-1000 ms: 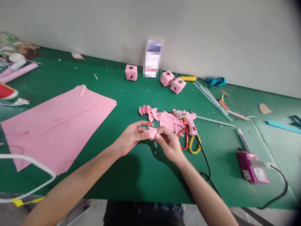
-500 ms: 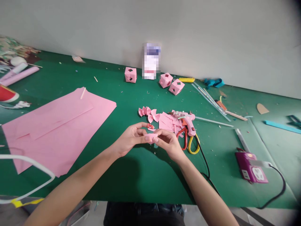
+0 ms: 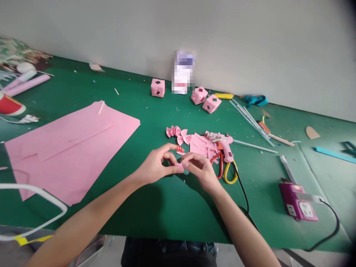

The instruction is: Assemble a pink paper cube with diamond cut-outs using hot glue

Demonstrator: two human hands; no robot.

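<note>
A small piece of pink paper (image 3: 178, 165) is pinched between the fingertips of my left hand (image 3: 157, 165) and my right hand (image 3: 200, 168), above the green table. My fingers cover most of it. Red wrapping shows on a left fingertip. Just beyond my hands lie several pink folded paper pieces (image 3: 180, 138) and a pile of flat pink paper strips (image 3: 198, 144). A pink glue gun (image 3: 226, 146) rests on the strips' right side. Below it are scissors (image 3: 230, 174) with one red and one yellow handle.
Large pink paper sheets (image 3: 72, 155) cover the left of the green table (image 3: 133, 215). Pink paper polyhedra (image 3: 158, 88) and a blurred-out upright item (image 3: 183, 72) stand near the wall. A purple power adapter (image 3: 299, 202) with a black cord sits at right, glue sticks (image 3: 251, 120) behind.
Both hands stay together at the pink paper, and less of it shows between the fingers. The whole view has shifted slightly, with the table things appearing a little further right.
</note>
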